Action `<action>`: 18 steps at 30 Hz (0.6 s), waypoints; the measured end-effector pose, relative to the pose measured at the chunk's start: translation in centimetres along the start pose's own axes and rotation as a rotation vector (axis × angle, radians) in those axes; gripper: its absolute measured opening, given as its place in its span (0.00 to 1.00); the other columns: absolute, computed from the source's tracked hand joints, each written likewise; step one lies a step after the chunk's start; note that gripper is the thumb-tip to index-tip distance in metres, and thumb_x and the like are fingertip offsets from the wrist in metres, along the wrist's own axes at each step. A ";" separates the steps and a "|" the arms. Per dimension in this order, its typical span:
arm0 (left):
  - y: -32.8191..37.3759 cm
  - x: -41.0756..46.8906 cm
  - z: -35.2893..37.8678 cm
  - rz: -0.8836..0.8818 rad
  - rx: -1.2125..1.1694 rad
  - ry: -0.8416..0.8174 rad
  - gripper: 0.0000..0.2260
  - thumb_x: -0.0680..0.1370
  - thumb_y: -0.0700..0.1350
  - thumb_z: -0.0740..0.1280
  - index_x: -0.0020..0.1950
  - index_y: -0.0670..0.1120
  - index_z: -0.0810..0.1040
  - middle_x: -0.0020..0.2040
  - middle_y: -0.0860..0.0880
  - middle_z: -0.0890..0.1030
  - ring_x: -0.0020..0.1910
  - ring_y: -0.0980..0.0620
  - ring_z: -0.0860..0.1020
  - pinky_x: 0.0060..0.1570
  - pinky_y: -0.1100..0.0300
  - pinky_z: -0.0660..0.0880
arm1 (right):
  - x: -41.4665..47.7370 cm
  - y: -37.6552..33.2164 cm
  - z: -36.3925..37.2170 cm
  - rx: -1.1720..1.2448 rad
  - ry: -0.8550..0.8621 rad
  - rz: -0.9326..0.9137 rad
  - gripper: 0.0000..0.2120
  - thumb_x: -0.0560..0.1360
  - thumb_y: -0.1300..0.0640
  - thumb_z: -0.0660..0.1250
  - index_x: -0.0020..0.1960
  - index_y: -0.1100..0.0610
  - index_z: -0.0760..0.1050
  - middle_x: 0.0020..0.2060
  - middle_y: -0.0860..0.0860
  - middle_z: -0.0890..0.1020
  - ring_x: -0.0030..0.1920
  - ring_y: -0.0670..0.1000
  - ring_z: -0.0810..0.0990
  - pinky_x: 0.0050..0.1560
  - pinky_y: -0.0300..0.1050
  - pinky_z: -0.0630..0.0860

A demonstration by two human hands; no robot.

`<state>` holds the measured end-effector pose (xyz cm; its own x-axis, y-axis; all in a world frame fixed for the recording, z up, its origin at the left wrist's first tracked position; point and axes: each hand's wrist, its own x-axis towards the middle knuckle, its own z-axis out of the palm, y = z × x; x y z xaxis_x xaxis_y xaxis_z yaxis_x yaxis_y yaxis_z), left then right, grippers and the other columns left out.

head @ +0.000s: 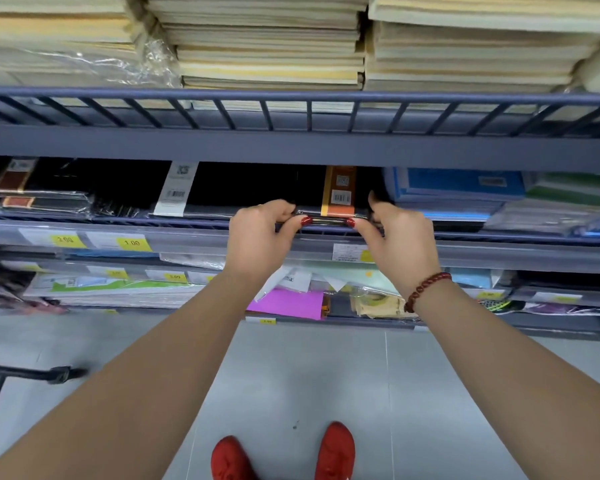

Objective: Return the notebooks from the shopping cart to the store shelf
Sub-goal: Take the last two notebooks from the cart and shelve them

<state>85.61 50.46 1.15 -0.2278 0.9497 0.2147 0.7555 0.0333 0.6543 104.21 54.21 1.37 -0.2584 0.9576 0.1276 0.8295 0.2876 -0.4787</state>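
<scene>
Both hands grip one black notebook (278, 188) at the shelf (187, 147) edge: left hand (260, 233) on its left, right hand (399, 237) on its right corner.

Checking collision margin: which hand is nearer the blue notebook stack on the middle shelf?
Right. The right hand sits just left of the blue notebook stack, close to its edge. The left hand is farther left, across the black notebook both grip.
</scene>
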 end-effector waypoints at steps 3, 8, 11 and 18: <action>-0.2 0.4 -0.5 0.014 0.044 -0.090 0.11 0.75 0.45 0.70 0.54 0.39 0.81 0.46 0.45 0.84 0.46 0.50 0.82 0.51 0.55 0.78 | -0.3 -0.4 -0.1 -0.071 -0.046 -0.019 0.21 0.78 0.52 0.62 0.65 0.63 0.70 0.45 0.60 0.82 0.45 0.61 0.80 0.47 0.54 0.78; 0.0 0.3 -3.1 0.087 0.236 -0.177 0.18 0.76 0.49 0.68 0.62 0.42 0.76 0.54 0.41 0.78 0.56 0.44 0.75 0.52 0.51 0.75 | -1.3 -1.7 -2.0 -0.056 -0.115 -0.048 0.25 0.77 0.53 0.64 0.70 0.61 0.64 0.57 0.58 0.76 0.60 0.58 0.73 0.57 0.53 0.74; -0.2 -0.7 -6.2 0.150 0.373 -0.156 0.19 0.75 0.48 0.68 0.63 0.41 0.75 0.56 0.41 0.78 0.57 0.41 0.75 0.53 0.48 0.75 | -2.3 -2.6 -3.4 -0.201 -0.065 -0.130 0.25 0.76 0.51 0.64 0.69 0.61 0.66 0.57 0.58 0.76 0.59 0.59 0.73 0.58 0.53 0.72; -1.7 -3.3 -15.7 0.085 0.603 -0.223 0.23 0.75 0.53 0.66 0.67 0.43 0.73 0.66 0.44 0.75 0.64 0.42 0.71 0.61 0.48 0.70 | -2.6 -8.6 -5.6 -0.369 -0.185 -0.255 0.30 0.74 0.42 0.63 0.71 0.56 0.64 0.64 0.53 0.74 0.63 0.57 0.70 0.61 0.52 0.67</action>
<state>75.42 42.35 10.75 -0.0680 0.9965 0.0491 0.9925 0.0625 0.1052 100.54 49.33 10.05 -0.5319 0.8463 0.0282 0.8400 0.5316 -0.1084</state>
